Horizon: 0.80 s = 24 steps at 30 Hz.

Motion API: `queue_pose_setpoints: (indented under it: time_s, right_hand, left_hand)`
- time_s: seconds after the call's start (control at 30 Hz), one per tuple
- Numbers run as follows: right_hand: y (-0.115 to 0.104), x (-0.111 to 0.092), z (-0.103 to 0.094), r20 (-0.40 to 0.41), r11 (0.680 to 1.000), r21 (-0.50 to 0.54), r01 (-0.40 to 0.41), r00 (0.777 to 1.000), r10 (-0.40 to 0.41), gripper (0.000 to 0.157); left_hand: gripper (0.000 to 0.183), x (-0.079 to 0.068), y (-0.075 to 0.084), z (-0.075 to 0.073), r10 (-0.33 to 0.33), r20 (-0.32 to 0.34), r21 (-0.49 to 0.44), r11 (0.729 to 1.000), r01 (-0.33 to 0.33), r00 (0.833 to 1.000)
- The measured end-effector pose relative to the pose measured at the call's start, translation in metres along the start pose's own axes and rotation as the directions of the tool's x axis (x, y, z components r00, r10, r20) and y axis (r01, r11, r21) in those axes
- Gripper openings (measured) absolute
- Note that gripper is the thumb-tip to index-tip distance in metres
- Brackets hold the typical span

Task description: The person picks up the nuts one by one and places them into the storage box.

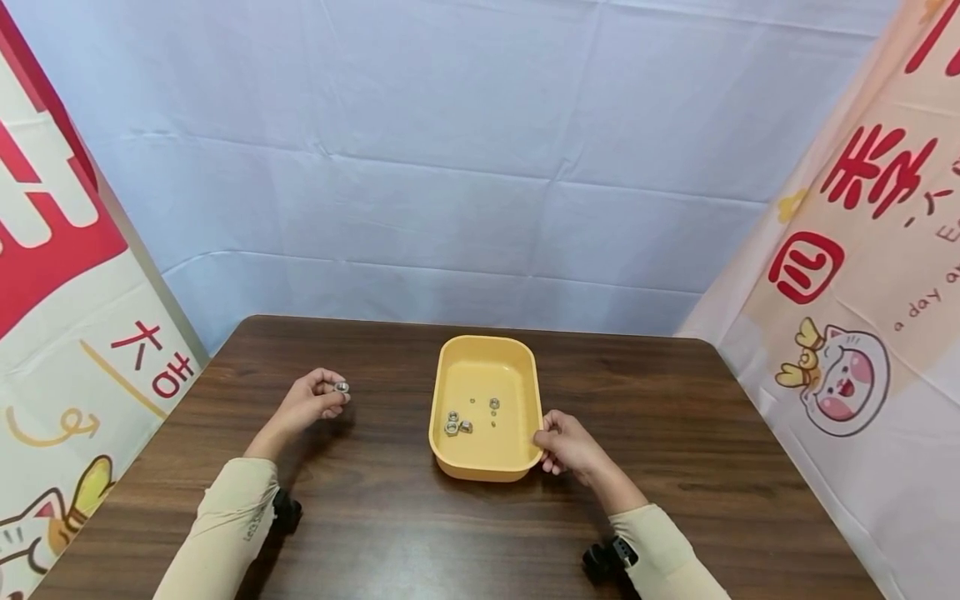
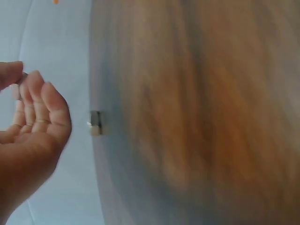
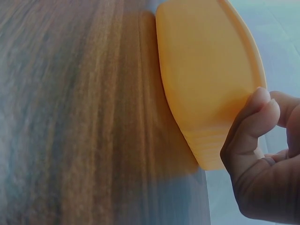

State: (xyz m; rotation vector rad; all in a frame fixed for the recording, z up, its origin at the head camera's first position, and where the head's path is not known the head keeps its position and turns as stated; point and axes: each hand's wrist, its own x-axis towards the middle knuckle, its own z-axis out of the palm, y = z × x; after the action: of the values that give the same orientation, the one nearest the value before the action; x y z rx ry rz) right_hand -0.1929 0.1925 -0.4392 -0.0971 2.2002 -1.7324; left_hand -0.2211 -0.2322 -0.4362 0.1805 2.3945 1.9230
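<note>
My left hand [image 1: 311, 398] pinches a small metal nut [image 1: 342, 387] between thumb and fingertips, above the table left of the yellow tray [image 1: 487, 336]. In the left wrist view, fingers mostly cover that nut, and another metal nut [image 2: 95, 123] sits on the table below the hand. The thumb of my right hand [image 1: 572, 446] lies over the tray's right rim near its front corner, fingers outside against the wall. Inside the tray lie hex nuts of different sizes: larger ones [image 1: 452, 428] grouped at the left, a medium one [image 1: 494, 403] and several tiny ones [image 1: 493, 423] near the middle.
The dark wood-grain table [image 1: 390, 525] runs back to a pale cloth backdrop [image 1: 420, 183]. Printed cloths hang at the left [image 1: 97, 275] and right [image 1: 847, 275]. Each wrist carries a black camera, such as the left one [image 1: 286, 511].
</note>
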Motion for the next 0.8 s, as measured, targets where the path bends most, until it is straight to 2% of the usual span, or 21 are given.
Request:
queue_pose_setpoints:
  time_s: [0.33, 0.4, 0.6, 0.8]
  right_hand:
    - [-0.005, 0.001, -0.002, 0.022, 1.0, 0.006, 0.011, 1.0, -0.011, 0.011]
    - [-0.005, 0.001, -0.002, 0.027, 1.0, 0.009, 0.01, 1.0, -0.01, 0.011]
    - [-0.004, 0.0, -0.001, 0.036, 1.0, 0.014, 0.004, 0.999, -0.004, 0.01]
    - [-0.003, 0.0, -0.002, 0.042, 1.0, 0.009, 0.003, 0.999, -0.004, 0.011]
  left_hand:
    - [0.025, 0.003, 0.017, 0.007, -0.051, 0.001, 0.048, 0.998, 0.051, 0.999]
    - [0.024, 0.0, 0.028, 0.011, -0.06, 0.005, 0.052, 0.997, 0.059, 0.998]
    - [0.025, 0.001, 0.031, 0.025, -0.016, -0.007, 0.118, 0.993, 0.016, 1.0]
    - [0.025, 0.008, 0.03, 0.037, -0.011, 0.02, 0.088, 0.996, 0.009, 1.0]
